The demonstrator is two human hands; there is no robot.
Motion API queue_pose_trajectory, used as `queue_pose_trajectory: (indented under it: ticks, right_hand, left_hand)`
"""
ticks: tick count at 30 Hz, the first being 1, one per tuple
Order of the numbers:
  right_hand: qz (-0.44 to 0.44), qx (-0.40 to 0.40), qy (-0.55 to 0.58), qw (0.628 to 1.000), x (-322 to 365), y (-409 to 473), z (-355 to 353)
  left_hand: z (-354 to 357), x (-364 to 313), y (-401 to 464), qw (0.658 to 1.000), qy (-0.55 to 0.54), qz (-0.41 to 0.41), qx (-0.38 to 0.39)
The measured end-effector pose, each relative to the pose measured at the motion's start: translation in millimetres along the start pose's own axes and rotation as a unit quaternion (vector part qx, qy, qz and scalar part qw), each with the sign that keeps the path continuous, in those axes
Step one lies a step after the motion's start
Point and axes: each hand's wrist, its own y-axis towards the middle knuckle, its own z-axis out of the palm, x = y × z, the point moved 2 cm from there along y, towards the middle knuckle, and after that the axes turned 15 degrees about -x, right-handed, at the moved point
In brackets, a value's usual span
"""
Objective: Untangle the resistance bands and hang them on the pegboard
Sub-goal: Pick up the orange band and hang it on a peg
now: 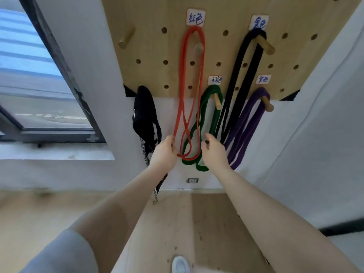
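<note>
A wooden pegboard (157, 46) hangs on the wall with several bands on its pegs. The red band (182, 85) loops over the upper middle peg and crosses itself low down. The green band (208, 107) hangs from a lower peg, the black band (240, 75) from the upper right peg, and the purple band (248, 123) from the lower right peg. My left hand (164, 152) pinches the left strand of the red band near its bottom. My right hand (213, 151) is at the green band's lower part, fingers curled; whether it grips the band is hidden.
A black belt with a chain (144, 119) hangs at the pegboard's lower left corner. One bare peg (127, 37) sticks out at the upper left. A window (39, 85) is on the left, a wall socket (192, 180) below the bands, and my white shoe (180, 265) on the floor.
</note>
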Motion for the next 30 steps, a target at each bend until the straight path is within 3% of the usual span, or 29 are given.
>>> queue_pose_trajectory:
  ticks: [4,8,18,24,30]
  right_hand:
    - [0.014,0.003,0.048,0.999,-6.7,54.4,28.2]
    - [-0.03,-0.017,0.042,0.999,-11.1,92.5,55.2]
    - [-0.087,-0.122,-0.007,0.989,-50.4,104.5,92.4]
    - [0.034,-0.005,0.115,0.993,-66.2,100.2,99.2]
    - [0.067,0.092,0.203,0.973,-70.9,99.6,99.2]
  left_hand:
    - [34.5,-0.3,55.7,0.996,-0.044,-0.073,-0.031]
    - [64.6,4.3,104.4,0.985,-0.089,-0.131,-0.073]
    - [116.8,9.0,125.9,0.971,-0.143,-0.112,-0.155]
    - [131.5,5.6,122.0,0.972,-0.154,-0.123,-0.129]
    - [137.8,2.6,128.7,0.976,-0.064,-0.108,-0.176]
